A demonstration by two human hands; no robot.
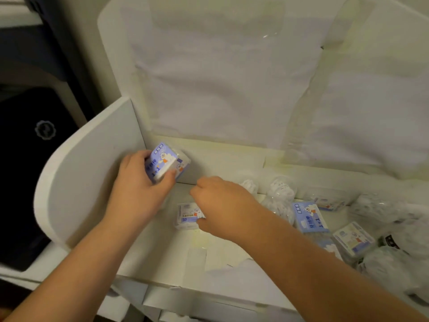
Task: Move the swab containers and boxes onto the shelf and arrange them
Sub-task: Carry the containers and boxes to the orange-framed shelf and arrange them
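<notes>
My left hand (141,184) grips a blue and white swab box (162,165), held tilted against the raised shelf ledge (220,156) in the far left corner. My right hand (222,203) rests fingers down on a small clear swab box (185,216) lying flat on the lower white surface (167,256). To the right lie another blue box (310,217), a clear box with a pale label (354,238) and several round clear swab containers (281,191).
A curved white side panel (86,177) walls off the left. The white back panel (220,77) rises behind the ledge. Crinkled clear plastic packs (390,259) crowd the right edge. A dark bag (34,147) sits outside at the left.
</notes>
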